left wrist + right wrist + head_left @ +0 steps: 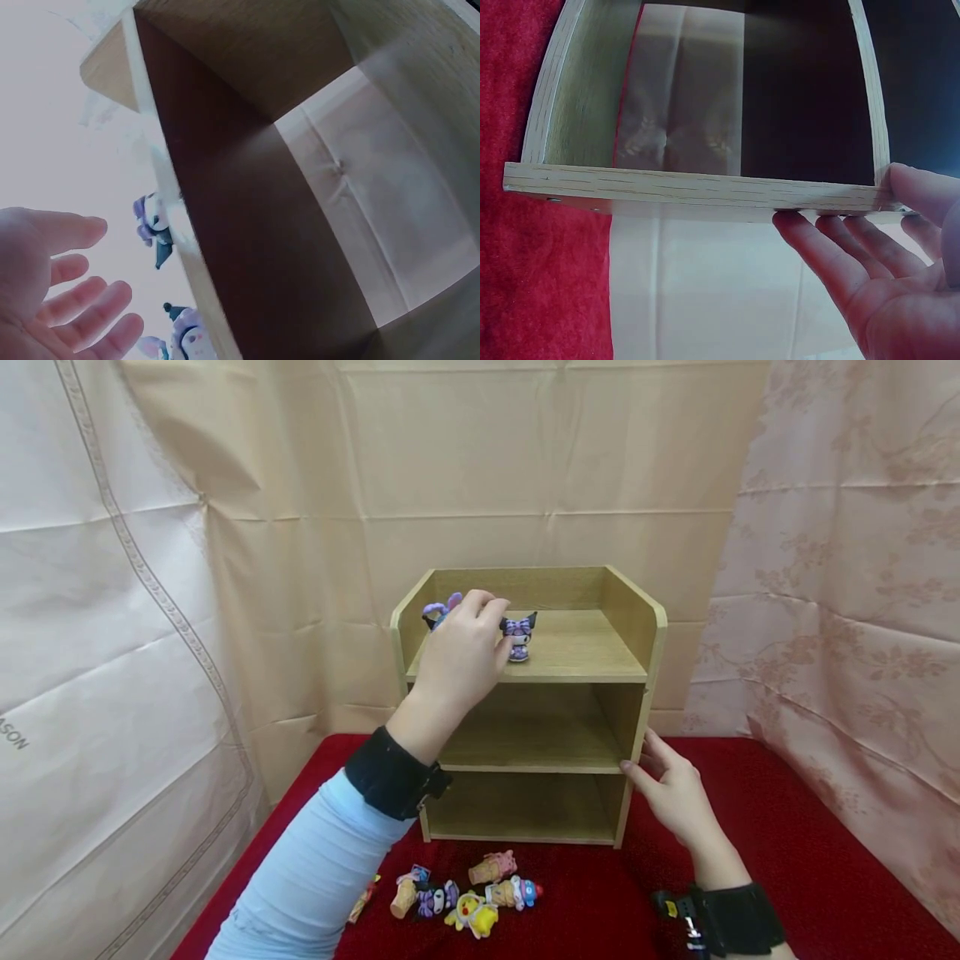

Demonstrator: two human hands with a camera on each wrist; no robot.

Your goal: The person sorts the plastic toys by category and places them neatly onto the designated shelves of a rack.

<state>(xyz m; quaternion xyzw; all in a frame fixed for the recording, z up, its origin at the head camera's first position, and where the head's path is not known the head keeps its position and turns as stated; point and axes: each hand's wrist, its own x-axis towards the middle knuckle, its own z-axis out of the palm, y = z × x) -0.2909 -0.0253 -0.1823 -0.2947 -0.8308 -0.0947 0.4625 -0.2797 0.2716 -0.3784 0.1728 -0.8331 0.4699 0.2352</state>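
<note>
A light wooden three-tier shelf [570, 677] stands in front of me. On its top board, a small figurine with a black-and-purple head [517, 635] stands just right of my left hand [465, 647]. Behind that hand, a second figurine with purple ears [444, 606] is partly hidden. In the left wrist view, the fingers [94, 311] are loosely bent with nothing between them, apart from both figurines. My right hand [671, 789] grips the shelf's right side panel, its thumb at the front edge and its fingers [821, 251] along the outer face.
Several small figurines lie on the red cloth [570, 902] before the shelf, including a yellow one [474, 914], a pink-topped cone [492, 867] and a black-and-purple one [435, 902]. Hung curtains [525, 460] stand behind and at both sides. The middle and bottom tiers open toward me.
</note>
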